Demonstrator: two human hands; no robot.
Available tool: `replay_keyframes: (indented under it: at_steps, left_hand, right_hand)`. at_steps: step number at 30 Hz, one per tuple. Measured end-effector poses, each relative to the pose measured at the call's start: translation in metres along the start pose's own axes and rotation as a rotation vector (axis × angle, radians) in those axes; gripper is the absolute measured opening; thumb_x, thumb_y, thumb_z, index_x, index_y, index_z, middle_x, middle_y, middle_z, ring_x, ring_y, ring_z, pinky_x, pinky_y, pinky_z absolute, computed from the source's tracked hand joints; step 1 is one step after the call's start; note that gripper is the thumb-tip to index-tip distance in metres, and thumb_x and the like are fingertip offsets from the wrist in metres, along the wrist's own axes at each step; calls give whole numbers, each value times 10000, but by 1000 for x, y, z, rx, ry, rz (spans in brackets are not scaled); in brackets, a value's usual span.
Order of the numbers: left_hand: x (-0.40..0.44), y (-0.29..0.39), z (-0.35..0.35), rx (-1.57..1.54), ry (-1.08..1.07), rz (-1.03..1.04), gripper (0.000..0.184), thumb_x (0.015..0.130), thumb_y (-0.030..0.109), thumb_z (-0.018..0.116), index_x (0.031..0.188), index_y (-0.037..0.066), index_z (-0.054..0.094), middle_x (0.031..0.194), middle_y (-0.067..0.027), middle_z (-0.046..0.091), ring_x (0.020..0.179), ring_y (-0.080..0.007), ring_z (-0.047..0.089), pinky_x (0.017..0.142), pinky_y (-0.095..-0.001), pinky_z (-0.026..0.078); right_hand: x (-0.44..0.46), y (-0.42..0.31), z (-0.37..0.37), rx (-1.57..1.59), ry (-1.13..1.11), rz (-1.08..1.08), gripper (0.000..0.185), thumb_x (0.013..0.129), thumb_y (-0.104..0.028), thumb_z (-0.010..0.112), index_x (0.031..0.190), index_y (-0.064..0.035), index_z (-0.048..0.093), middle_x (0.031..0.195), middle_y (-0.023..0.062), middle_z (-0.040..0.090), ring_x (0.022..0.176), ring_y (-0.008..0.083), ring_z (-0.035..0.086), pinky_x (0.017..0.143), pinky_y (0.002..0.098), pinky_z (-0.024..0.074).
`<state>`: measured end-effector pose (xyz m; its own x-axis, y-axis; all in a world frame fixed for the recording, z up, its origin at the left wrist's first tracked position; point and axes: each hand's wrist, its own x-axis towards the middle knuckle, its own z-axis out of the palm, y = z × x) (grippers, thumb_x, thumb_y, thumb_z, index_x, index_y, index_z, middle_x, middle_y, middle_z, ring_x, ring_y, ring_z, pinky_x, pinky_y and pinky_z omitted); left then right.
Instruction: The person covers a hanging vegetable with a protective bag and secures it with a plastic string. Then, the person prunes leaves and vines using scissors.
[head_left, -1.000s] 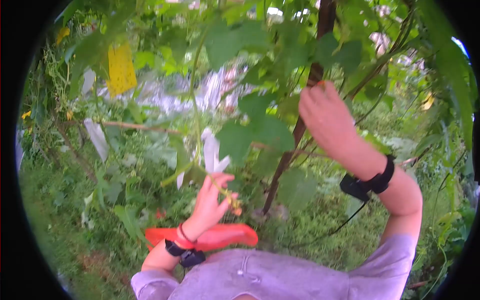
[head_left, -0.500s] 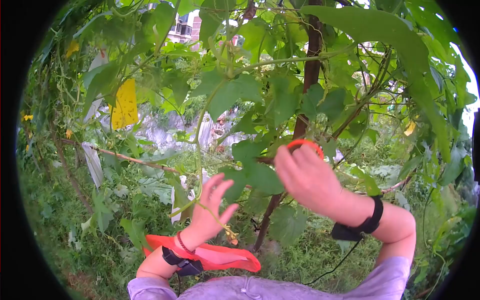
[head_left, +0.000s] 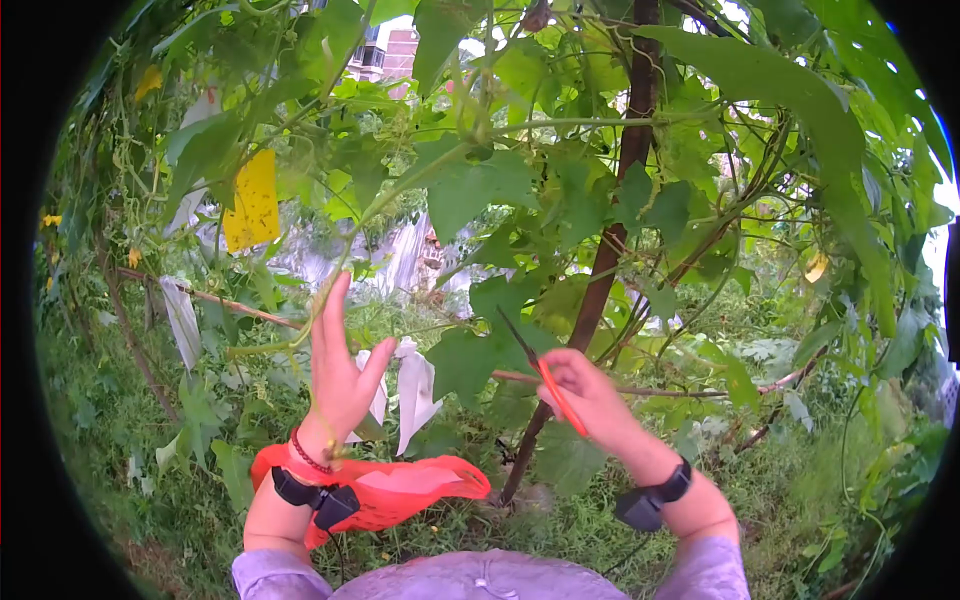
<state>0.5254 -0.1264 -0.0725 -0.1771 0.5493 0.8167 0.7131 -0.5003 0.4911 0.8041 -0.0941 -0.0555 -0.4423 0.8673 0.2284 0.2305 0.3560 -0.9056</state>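
My left hand [head_left: 338, 380] is raised with its fingers stretched upward, beside a green vine stem [head_left: 375, 207] that hangs down and crosses near the fingertips. It touches or nearly touches the stem and holds nothing. A red plastic bag [head_left: 425, 480] hangs at my left forearm. My right hand [head_left: 592, 405] grips scissors [head_left: 563, 398] by their orange handles, the dark blades pointing up and left toward a broad green leaf [head_left: 468, 368]. Whether the blades are apart is hard to see.
A brown post [head_left: 622, 175] rises behind the vines, crossed by a thin horizontal branch [head_left: 700, 392]. White paper pieces [head_left: 414, 392] hang behind my left hand. A yellow card [head_left: 252, 205] hangs at the left. Large leaves [head_left: 780, 80] overhang from the upper right.
My right hand has come down and left, and the scissors' blades now show. My left hand has moved left and up, fingers straightened; the vine stem has swung left with it.
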Motion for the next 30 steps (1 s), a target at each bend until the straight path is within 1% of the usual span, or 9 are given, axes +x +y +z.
replay_keyframes:
  at_steps: [1,3,5,9,11,14,15,20,30]
  left_hand:
    - [4,2,-1,25,46,29,723,747,117,629,1339,6,231,1332,-188,321,1238,-328,309,1029,-399,238]
    - [12,4,-5,50,91,63,728,747,115,628,1343,6,225,1341,-192,313,1248,-327,298,1034,-396,229]
    - [20,3,-13,69,208,130,722,757,97,614,1351,8,212,1366,-195,284,1266,-330,276,1043,-392,212]
    - [39,12,-44,112,247,247,655,786,47,558,1350,5,228,1380,-182,283,1268,-321,290,1050,-389,195]
    - [46,15,-64,127,239,266,631,792,39,545,1345,2,243,1368,-176,308,1256,-320,310,1043,-385,209]
    - [55,17,-94,281,277,328,548,799,4,508,1312,-11,315,1310,-160,401,1196,-322,385,1005,-373,268]
    - [57,16,-103,321,272,331,526,797,-12,497,1298,-16,337,1288,-161,421,1172,-323,400,989,-376,284]
    - [65,12,-132,388,209,326,425,778,-56,472,1200,-15,455,1188,-158,502,1098,-320,440,955,-386,315]
    - [73,-8,-125,303,122,182,333,820,3,453,1151,-4,489,1172,-153,511,1117,-315,423,964,-387,308]
  right_hand:
    - [9,-10,12,130,21,17,382,846,-187,598,1136,-21,412,864,33,555,806,107,536,703,244,444]
    - [38,-20,29,196,47,-157,412,852,-246,588,1152,-26,410,813,11,527,728,73,519,632,219,427]
    - [78,-37,35,361,7,-118,378,851,-330,575,1073,-50,451,702,-19,478,595,43,475,514,194,384]
    - [180,-70,48,692,58,-184,352,838,-425,562,709,-120,443,548,-20,403,399,111,404,368,259,331]
    - [230,-98,52,760,135,-266,372,799,-443,606,681,-129,446,528,-6,401,377,126,402,337,276,322]
    - [301,-128,33,665,285,-213,372,750,-457,657,690,-146,461,529,-2,385,367,133,372,326,286,322]
    - [329,-128,23,619,405,-110,347,814,-467,547,840,-124,507,620,22,488,457,132,451,368,275,357]
    - [412,-119,-59,252,722,-8,354,823,-463,523,883,-114,525,710,45,505,554,156,477,437,297,383]
    - [488,-94,-120,-295,843,99,392,839,-455,474,969,-95,561,892,91,540,746,204,530,575,341,434]
